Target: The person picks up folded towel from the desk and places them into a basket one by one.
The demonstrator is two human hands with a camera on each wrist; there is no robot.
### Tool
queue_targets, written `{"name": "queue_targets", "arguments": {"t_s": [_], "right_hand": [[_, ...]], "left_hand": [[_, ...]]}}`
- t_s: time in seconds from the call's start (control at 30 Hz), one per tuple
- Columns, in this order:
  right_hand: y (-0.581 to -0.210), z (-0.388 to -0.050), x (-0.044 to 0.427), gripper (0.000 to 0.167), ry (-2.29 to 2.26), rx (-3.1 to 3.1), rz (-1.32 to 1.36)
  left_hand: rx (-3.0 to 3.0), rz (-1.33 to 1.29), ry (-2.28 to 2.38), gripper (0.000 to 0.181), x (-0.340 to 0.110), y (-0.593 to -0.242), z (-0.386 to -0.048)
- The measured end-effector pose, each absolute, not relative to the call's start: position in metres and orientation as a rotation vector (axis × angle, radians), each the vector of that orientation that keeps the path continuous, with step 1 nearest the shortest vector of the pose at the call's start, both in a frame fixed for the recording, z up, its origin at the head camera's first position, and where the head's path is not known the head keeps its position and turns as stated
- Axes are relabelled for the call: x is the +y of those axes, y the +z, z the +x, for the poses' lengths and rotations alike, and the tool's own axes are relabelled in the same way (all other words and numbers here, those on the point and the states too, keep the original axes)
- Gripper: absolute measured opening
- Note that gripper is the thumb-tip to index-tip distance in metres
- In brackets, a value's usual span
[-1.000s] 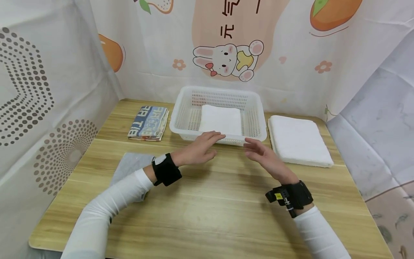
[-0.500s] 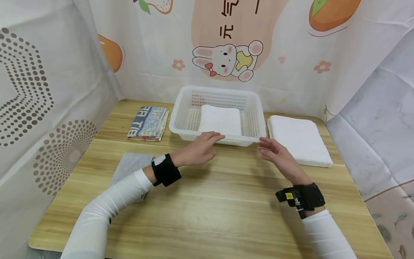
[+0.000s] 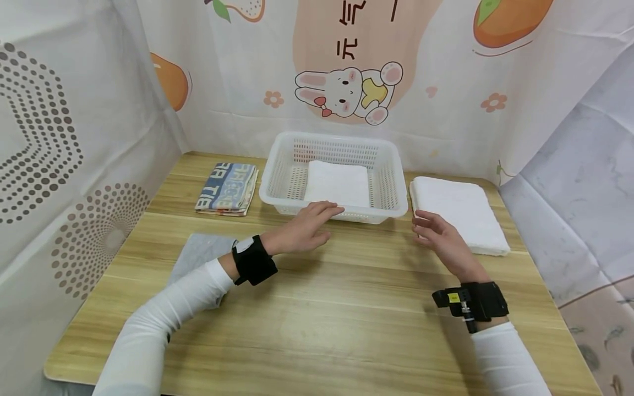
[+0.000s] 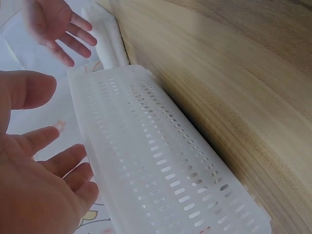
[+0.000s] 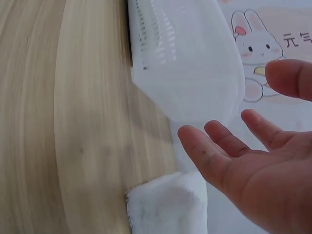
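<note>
Near the middle of the head view, the left hand (image 3: 299, 227) reached in with its fingers outstretched and apart from the thumb, a wide hold with nothing in it; its fingertips lay at the near rim of a white plastic basket (image 3: 373, 214), though whether they touched it could not be told. The basket sat at upper centre on a wooden table (image 3: 322, 319), and a folded white cloth (image 3: 337, 184) lay flat inside it. Right of centre, the right hand (image 3: 446, 239) was spread too, fingers loosely bent and gripping nothing, just beyond the basket's near right corner and in front of the near left edge of a thick folded white towel (image 3: 463, 212); contact with the towel was unclear. At upper left lay a folded patterned cloth (image 3: 228, 188) in blue and cream, and below it a grey cloth (image 3: 195, 256), partly hidden by the left sleeve (image 3: 148, 324). A curtain (image 3: 223, 82) with a printed rabbit filled the top.
</note>
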State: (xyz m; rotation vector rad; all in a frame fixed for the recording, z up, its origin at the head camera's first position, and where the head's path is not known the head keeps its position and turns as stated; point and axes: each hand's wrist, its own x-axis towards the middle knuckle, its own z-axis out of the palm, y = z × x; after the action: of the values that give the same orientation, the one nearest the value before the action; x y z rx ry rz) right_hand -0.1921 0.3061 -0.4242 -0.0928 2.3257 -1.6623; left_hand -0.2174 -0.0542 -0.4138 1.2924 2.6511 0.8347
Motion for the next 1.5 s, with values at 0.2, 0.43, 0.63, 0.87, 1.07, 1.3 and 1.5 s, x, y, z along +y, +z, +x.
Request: {"name": "queue_targets", "arguments": {"t_s": [0.2, 0.43, 0.63, 0.87, 1.07, 1.3, 1.5], "right_hand": [[-0.429, -0.194, 0.32, 0.065, -1.727, 2.329, -0.06], [-0.431, -0.197, 0.343, 0.054, -1.964, 2.228, -0.019], [-0.43, -0.2, 0.361, 0.028, -2.16, 2.104, 0.052], [-0.436, -0.202, 0.376, 0.032, -2.268, 2.032, 0.134], [-0.439, -0.206, 0.385, 0.023, -2.351, 1.963, 0.19], [-0.44, -0.215, 0.395, 0.028, -2.248, 2.041, 0.243], [-0.441, -0.221, 0.401, 0.036, -2.271, 2.036, 0.272]], "left_hand": [[2.658, 1.314, 0.835, 0.057, -0.055, -0.414, -0.217], [2.667, 1.36, 0.834, 0.054, -0.056, -0.416, -0.218], [2.665, 1.354, 0.823, 0.053, -0.056, -0.416, -0.218], [2.657, 1.313, 0.795, 0.053, -0.056, -0.414, -0.217], [2.657, 1.336, 0.801, 0.052, -0.057, -0.413, -0.216], [2.655, 1.359, 0.783, 0.051, -0.058, -0.415, -0.216], [2.659, 1.36, 0.774, 0.051, -0.058, -0.416, -0.216]]}}
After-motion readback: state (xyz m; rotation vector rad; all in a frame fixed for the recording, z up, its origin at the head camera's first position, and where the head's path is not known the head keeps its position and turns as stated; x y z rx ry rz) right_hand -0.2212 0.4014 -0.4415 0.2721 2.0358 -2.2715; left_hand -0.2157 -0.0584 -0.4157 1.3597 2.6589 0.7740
